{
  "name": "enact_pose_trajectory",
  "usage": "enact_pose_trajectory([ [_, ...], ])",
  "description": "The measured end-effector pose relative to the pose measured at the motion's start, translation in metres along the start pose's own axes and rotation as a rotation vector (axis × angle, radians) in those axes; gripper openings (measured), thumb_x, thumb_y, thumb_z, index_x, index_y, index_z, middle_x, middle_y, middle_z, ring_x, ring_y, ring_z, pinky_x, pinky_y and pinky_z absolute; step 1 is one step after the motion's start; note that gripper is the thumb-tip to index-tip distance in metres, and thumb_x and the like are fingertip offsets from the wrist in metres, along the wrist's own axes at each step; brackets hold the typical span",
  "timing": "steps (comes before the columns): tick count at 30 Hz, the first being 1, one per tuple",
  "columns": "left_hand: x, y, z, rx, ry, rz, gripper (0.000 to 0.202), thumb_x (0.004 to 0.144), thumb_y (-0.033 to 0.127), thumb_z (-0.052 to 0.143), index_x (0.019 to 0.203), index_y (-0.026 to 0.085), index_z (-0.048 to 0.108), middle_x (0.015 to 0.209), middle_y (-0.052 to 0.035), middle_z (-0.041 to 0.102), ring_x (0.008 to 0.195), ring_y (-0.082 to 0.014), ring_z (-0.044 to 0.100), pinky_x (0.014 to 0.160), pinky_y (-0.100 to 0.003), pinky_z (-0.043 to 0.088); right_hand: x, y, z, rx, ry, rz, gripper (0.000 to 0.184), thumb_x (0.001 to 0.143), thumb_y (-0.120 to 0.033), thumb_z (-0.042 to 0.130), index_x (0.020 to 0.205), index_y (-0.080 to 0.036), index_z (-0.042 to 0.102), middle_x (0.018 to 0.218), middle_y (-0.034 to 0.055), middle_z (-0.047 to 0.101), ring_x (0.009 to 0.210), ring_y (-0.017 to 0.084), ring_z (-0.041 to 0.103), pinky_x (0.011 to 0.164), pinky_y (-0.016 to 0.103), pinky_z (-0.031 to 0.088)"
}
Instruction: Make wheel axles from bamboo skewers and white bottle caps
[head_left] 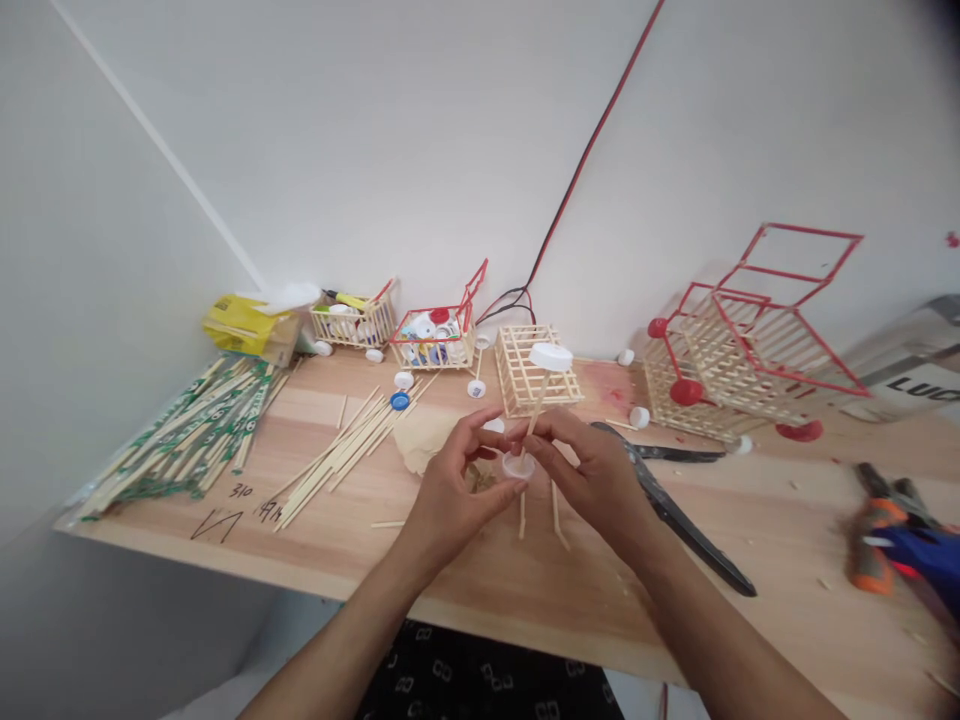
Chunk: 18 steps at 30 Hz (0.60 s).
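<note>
Both hands meet above the middle of the wooden table (480,570). My left hand (454,480) pinches a white bottle cap (518,465) from the left. My right hand (592,470) pinches a thin wooden stick (537,402) that rises from that cap. A second white cap (550,356) sits on the stick's upper end. Two short sticks (555,515) lie on the table just below the hands.
Black scissors (675,510) lie right of my hands, pliers with orange and blue handles (892,535) at the far right. Behind stand stick baskets (534,370), a red-framed cart (739,345), a basket of caps (435,340). Loose sticks (345,450) and wrapped chopsticks (187,430) lie left.
</note>
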<state>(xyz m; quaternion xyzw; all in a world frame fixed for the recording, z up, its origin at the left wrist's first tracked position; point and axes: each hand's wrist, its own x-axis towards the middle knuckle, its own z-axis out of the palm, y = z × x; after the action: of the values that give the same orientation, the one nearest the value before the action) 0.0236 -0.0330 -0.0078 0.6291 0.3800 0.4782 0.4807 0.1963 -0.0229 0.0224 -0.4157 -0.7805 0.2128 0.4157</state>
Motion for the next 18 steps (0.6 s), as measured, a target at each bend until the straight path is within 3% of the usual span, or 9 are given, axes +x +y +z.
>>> enact_pose_trajectory([
  [6,0.000,0.000,0.000,0.003,0.000,0.004,0.064,0.075,0.018,0.071,0.132,0.027,0.042,0.111,-0.0060,0.063,0.105,-0.0199,0.058,0.091,-0.034,0.044,0.000,-0.001,0.001,0.003,-0.004,-0.002,0.015,0.091,-0.023,0.051,0.091,-0.023,0.066,0.089,0.0033,0.070,0.082,0.016,0.063,0.074,0.029,0.045],
  [9,0.001,0.000,0.000,-0.015,-0.006,0.033,0.063,0.074,0.022,0.073,0.131,0.025,0.045,0.121,-0.0089,0.059,0.108,-0.0213,0.056,0.090,-0.034,0.045,0.001,-0.001,-0.001,0.031,0.020,0.020,0.016,0.091,-0.025,0.051,0.090,-0.023,0.066,0.085,0.0026,0.069,0.079,0.017,0.063,0.073,0.029,0.046],
  [12,0.002,0.002,-0.001,-0.044,0.073,0.062,0.049,0.079,0.030,0.068,0.124,0.022,0.051,0.124,-0.0102,0.056,0.106,-0.0208,0.056,0.086,-0.032,0.046,0.003,0.000,-0.006,0.141,0.060,0.092,0.019,0.092,-0.030,0.049,0.087,-0.021,0.066,0.083,0.0024,0.069,0.080,0.017,0.063,0.074,0.029,0.047],
  [16,0.001,0.006,-0.005,-0.046,0.295,0.013,0.025,0.086,0.036,0.059,0.105,0.019,0.059,0.097,-0.0055,0.063,0.087,-0.0163,0.058,0.074,-0.026,0.045,0.003,0.005,-0.015,0.360,0.143,0.258,0.023,0.090,-0.038,0.051,0.088,-0.021,0.067,0.083,0.0019,0.068,0.080,0.016,0.062,0.074,0.029,0.049],
  [18,0.000,0.007,-0.006,-0.034,0.365,0.011,0.019,0.088,0.037,0.055,0.088,0.018,0.059,0.080,-0.0013,0.060,0.074,-0.0136,0.056,0.067,-0.023,0.043,0.003,0.011,-0.017,0.485,0.169,0.310,0.024,0.088,-0.042,0.054,0.093,-0.022,0.068,0.078,0.0006,0.065,0.073,0.014,0.060,0.071,0.028,0.049],
])
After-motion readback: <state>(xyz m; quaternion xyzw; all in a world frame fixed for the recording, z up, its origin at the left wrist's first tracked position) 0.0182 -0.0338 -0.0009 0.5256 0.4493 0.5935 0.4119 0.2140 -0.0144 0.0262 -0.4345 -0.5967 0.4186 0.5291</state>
